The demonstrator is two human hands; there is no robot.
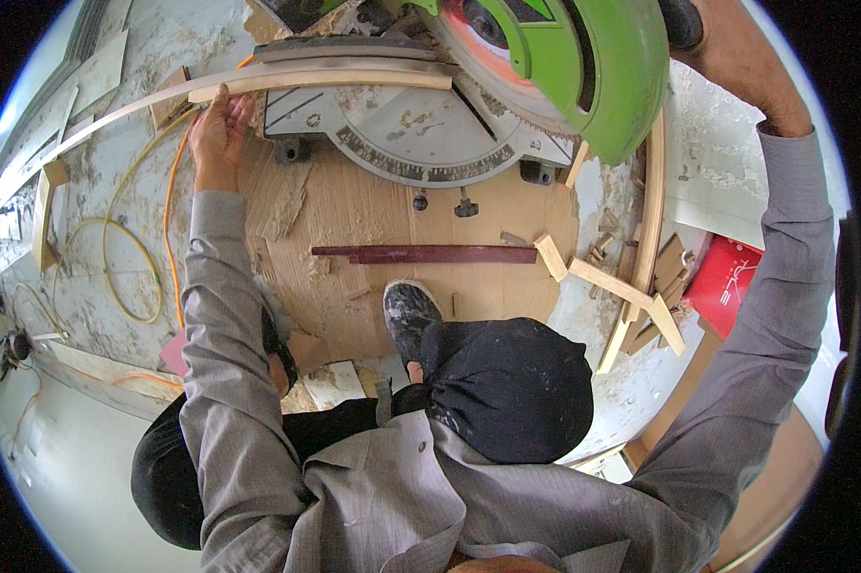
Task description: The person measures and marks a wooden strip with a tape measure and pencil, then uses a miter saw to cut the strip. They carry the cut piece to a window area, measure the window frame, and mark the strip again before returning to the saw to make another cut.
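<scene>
My left hand [220,134] grips a long pale wooden strip [354,81], which lies along the fence across the grey miter saw table [392,138] and runs off to the left. My right hand [712,67], partly cut off at the top right, is closed on the black handle [680,21] of the green miter saw [612,76]. The round blade [478,67] with a reddish band sits over the right part of the saw table, beside the strip's right end.
Cardboard [488,210] under the saw holds a dark red strip [421,255]. Wood offcuts [612,282] and a red printed item [722,282] are at the right. Yellow [115,267] and orange [172,239] cords lie at the left. My shoe [406,310] rests below the red strip.
</scene>
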